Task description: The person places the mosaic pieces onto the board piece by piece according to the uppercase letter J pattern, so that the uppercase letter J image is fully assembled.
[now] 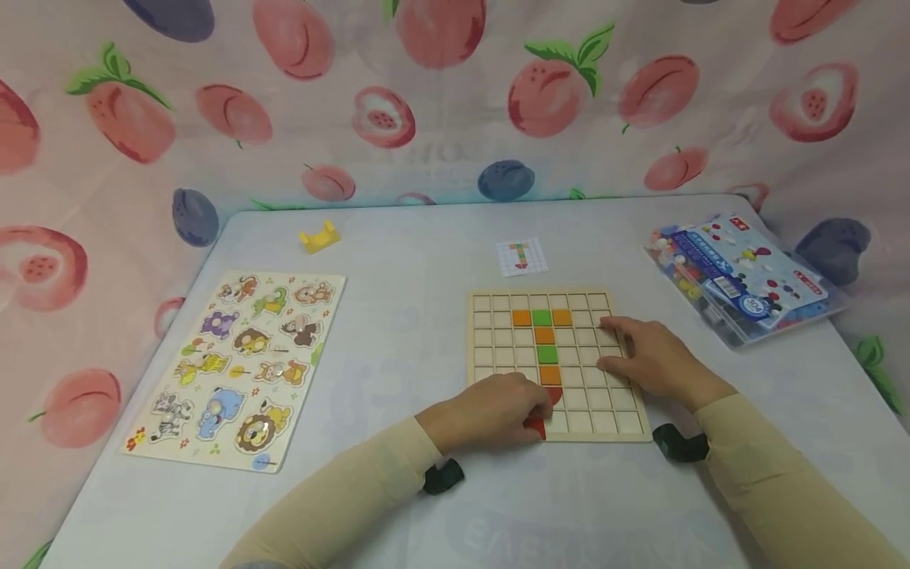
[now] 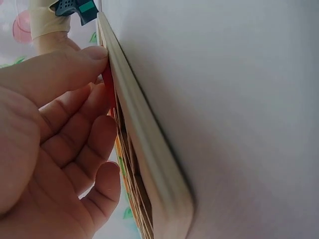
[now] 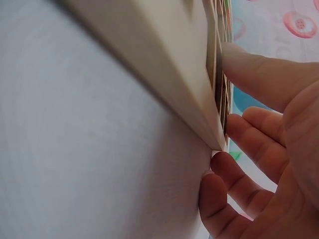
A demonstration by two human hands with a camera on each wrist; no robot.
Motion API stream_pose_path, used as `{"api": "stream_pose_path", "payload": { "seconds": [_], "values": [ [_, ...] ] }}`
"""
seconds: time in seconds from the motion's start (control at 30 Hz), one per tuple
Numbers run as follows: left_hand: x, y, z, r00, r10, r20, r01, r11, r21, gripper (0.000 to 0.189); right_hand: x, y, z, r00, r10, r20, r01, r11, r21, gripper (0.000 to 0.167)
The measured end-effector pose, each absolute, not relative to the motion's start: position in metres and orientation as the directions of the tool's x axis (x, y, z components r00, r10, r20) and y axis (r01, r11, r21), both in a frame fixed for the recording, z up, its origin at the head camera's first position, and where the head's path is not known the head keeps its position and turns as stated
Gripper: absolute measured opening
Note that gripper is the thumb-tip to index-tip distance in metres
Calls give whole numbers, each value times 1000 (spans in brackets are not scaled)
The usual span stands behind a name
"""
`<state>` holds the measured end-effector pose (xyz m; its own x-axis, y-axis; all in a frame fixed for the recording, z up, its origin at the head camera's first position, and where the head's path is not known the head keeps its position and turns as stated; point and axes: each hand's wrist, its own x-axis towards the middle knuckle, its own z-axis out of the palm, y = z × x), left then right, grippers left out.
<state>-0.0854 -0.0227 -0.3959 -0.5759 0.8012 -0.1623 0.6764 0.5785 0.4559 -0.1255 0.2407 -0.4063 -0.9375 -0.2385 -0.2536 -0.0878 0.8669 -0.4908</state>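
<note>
A wooden grid board (image 1: 597, 399) lies in front of me, holding orange tiles (image 1: 544, 337) and green tiles (image 1: 547, 354) in a T-like shape. Below that column sits a red rounded piece (image 1: 555, 394), partly behind my left fingers. My left hand (image 1: 498, 407) pinches another red piece (image 1: 535, 427) at the board's near edge; in the left wrist view, thumb and fingertips meet this red piece (image 2: 107, 84) close over the grid. My right hand (image 1: 661, 356) rests at the board's right side, thumb and fingers loosely spread, thumb tip on the grid in the right wrist view.
Behind the board lies a small paper card (image 1: 538, 259) printed with a similar coloured pattern. An animal puzzle board (image 1: 284, 419) is on the left, a yellow bracket-shaped piece (image 1: 320, 239) at the back. At right stands a clear plastic box (image 1: 746, 336) of colourful pieces.
</note>
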Motion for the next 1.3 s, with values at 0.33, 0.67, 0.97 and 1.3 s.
{"api": "stream_pose_path", "payload": {
  "seconds": [0.33,0.67,0.97,1.3],
  "values": [
    [-85,-22,-396,-579,803,-141,684,573,452,17,-125,241,-407,-939,-236,-249,-89,869,-487,71],
    [-92,-27,-391,-599,797,-74,683,558,472,19,-125,242,-407,-941,-246,-233,-104,864,-492,70],
    [-98,-28,-394,-634,767,-94,666,604,439,15,-124,242,-406,-942,-247,-229,-108,865,-489,70],
    [-102,-27,-396,-649,751,-123,660,636,400,17,-124,241,-408,-941,-241,-239,-97,865,-492,70]
  ]
}}
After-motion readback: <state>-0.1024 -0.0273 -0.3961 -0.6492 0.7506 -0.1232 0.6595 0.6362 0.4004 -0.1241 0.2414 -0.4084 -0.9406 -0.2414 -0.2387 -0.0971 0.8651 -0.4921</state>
